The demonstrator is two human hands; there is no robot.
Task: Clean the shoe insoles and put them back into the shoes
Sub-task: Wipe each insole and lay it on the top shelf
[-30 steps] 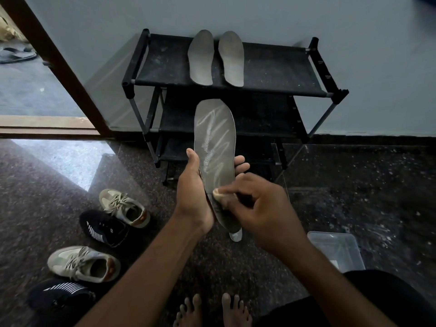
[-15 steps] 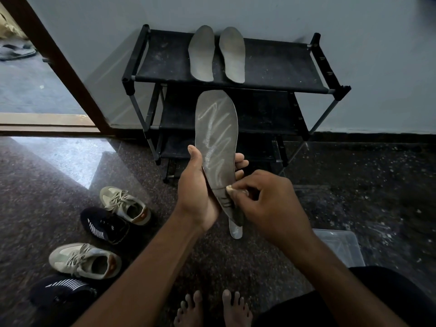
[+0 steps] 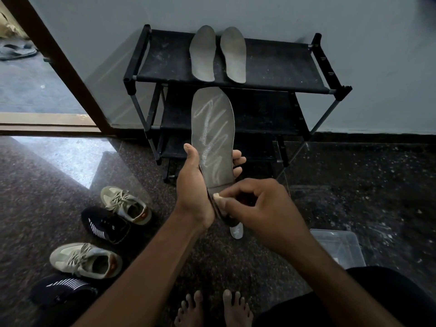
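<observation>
My left hand point(image 3: 193, 192) grips a grey insole point(image 3: 213, 135) upright by its lower half, thumb on the left edge and fingertips showing on the right. Pale zigzag wipe marks run down its face. My right hand point(image 3: 262, 213) pinches a small pale pad point(image 3: 216, 197) against the dark heel part of the insole. Two more grey insoles point(image 3: 203, 54) point(image 3: 234, 55) lie side by side on the top shelf of the black shoe rack point(image 3: 283, 74). Two beige sneakers point(image 3: 127, 204) point(image 3: 87, 260) and two dark striped shoes point(image 3: 103, 225) point(image 3: 63, 289) sit on the floor at lower left.
A clear plastic tub point(image 3: 339, 246) stands on the speckled stone floor at my right. A small white object point(image 3: 236, 231) shows just below the insole's heel. My bare feet point(image 3: 212, 308) are at the bottom. A door frame point(image 3: 59, 57) rises at left.
My right hand with the pad has slid down the insole from the wiped middle to the dark heel part. The left hand keeps its grip.
</observation>
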